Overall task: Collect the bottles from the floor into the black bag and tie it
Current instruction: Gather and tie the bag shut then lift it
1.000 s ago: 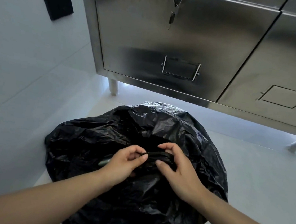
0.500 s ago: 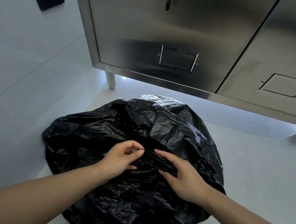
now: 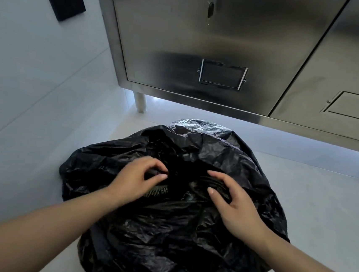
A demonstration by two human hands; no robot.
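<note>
The full black bag [image 3: 165,228] bulges on the pale floor in front of me. My left hand [image 3: 133,180] pinches a dark fold of the bag's top between thumb and fingertips. My right hand [image 3: 235,207] curls its fingers and thumb round a twisted bunch of the bag's plastic on the right. A gap in the bag's top lies between my hands. In it shows part of a bottle [image 3: 157,192] with a greenish label. No bottles lie loose on the floor in view.
A stainless steel cabinet [image 3: 215,51] on short legs stands just behind the bag, with keys hanging in its door lock. A pale wall [image 3: 26,77] with a black panel runs along the left. Bare floor [image 3: 321,204] extends to the right.
My hands have pulled apart from the middle of the bag's top, each keeping hold of plastic. A gap has opened between them.
</note>
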